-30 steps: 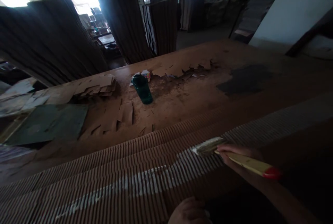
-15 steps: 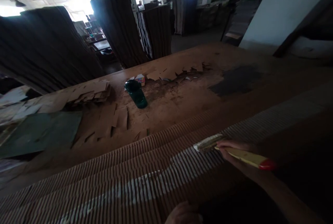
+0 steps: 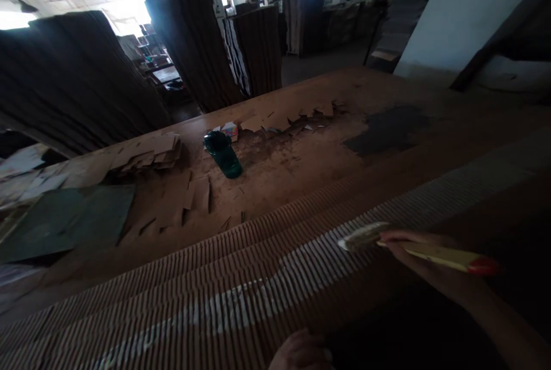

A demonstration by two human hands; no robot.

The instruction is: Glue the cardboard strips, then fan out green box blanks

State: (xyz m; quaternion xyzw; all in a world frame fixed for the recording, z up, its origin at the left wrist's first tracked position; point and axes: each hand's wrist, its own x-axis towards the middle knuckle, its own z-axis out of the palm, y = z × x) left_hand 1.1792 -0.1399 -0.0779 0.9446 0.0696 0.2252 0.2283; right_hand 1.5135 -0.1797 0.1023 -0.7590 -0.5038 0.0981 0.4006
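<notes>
My right hand [image 3: 413, 249] is closed around the yellow, red-ended handle of a paintbrush [image 3: 365, 236]. Its pale, wide bristles touch a row of brown ridged strips [image 3: 172, 289], which look like stacked cardboard edges. A whitish wet coating [image 3: 301, 267] streaks along these ridges, from the lower left to beyond the brush at the right. At the bottom edge, my left hand [image 3: 301, 351] rests on the near side of the ridged strips, fingers loosely bent and partly cut off by the frame; no tool shows in it.
A dark green bottle [image 3: 224, 155] stands on the brown worktable [image 3: 279, 169], beside a small colourful box [image 3: 231, 130]. Torn cardboard pieces [image 3: 150, 155] and a greenish sheet [image 3: 69, 215] lie at left. Tall dark stacks [image 3: 193, 43] rise behind the table; a pale pillar [image 3: 465, 14] stands at right.
My right hand and the paintbrush have moved to the right along the ridges. More whitish coating shows left of the bristles. My left hand has hardly moved.
</notes>
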